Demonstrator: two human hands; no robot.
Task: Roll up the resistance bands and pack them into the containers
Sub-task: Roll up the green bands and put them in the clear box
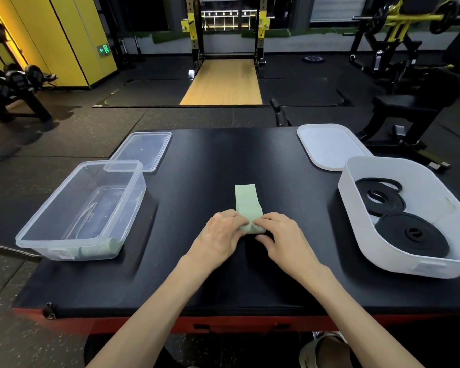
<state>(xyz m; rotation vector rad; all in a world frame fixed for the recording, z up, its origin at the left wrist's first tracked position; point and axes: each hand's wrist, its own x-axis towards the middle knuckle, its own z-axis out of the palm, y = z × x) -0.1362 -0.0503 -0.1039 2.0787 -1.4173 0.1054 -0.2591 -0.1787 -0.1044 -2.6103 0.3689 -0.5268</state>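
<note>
Both forearms reach in from the near edge; left hand (221,232) and right hand (279,235) pinch the rolled near end of the green band (247,203), fingers curled round it at the table (197,160) centre. The unrolled tail lies flat, pointing away. Roll judged part done. Clear box (64,251) on the left holds green rolls (101,248) in its near corner; white tub (409,266) on the right holds coiled black bands (412,235). Both lids, clear lid (141,150) and white lid (329,147), are off. Left: finish roll, pack it.
</note>
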